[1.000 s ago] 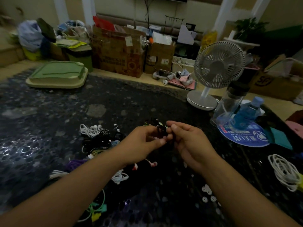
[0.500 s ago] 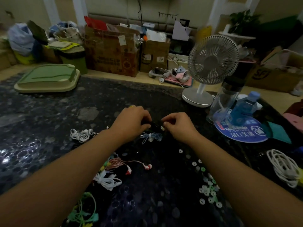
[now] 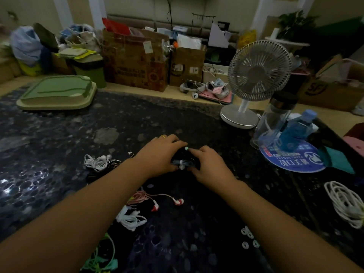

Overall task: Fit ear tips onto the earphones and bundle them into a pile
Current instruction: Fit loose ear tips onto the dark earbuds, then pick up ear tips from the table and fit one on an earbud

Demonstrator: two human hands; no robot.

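Head view: left hand [image 3: 157, 154] and right hand [image 3: 208, 166] both have curled fingers grasping a dark coiled earphone bundle [image 3: 182, 164] mid-bench [image 3: 59, 154], glossy black speckled stone. Pale green soft ear tip [image 3: 186, 148] at right forefinger. Loose ring-shaped white ear tips [image 3: 248, 237] near right forearm.

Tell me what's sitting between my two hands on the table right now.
In the head view, a small bluish bundled earphone lies between the left hand and the right hand, both touching it.
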